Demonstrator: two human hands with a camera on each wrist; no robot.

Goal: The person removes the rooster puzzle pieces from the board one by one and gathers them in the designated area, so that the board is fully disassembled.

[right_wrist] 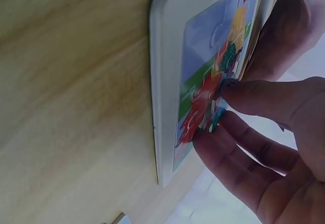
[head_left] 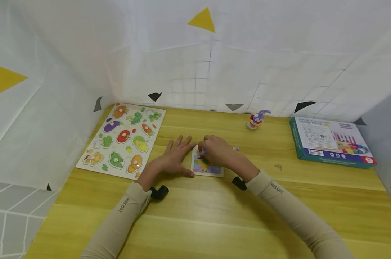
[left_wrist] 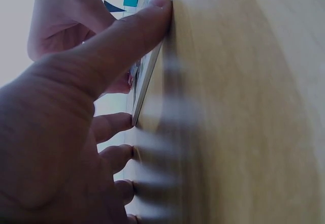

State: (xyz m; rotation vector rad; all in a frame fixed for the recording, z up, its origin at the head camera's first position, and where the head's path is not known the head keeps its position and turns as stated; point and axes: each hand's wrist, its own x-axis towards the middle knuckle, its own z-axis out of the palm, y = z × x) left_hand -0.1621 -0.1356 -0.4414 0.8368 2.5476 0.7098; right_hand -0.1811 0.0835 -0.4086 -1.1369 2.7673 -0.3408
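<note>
A small picture jigsaw puzzle in a pale frame (head_left: 208,174) lies on the table between both hands. My left hand (head_left: 171,158) is spread flat beside it, thumb and index fingertip touching the frame's edge in the left wrist view. My right hand (head_left: 218,151) reaches over the picture. In the right wrist view, its thumb and fingers pinch a small puzzle piece (right_wrist: 217,118) at the picture's surface; the fingers hide much of it. The picture (right_wrist: 205,89) shows red, green, yellow and blue areas. Just past the right hand, a colourful bit (head_left: 236,148) shows, partly hidden.
At left lies a vegetable knob puzzle board (head_left: 132,109). A purple-eared rabbit toy (head_left: 258,119) stands at the back, and a teal-edged box (head_left: 335,144) lies at right. White cloth (head_left: 179,72) hangs behind the table (head_left: 198,223).
</note>
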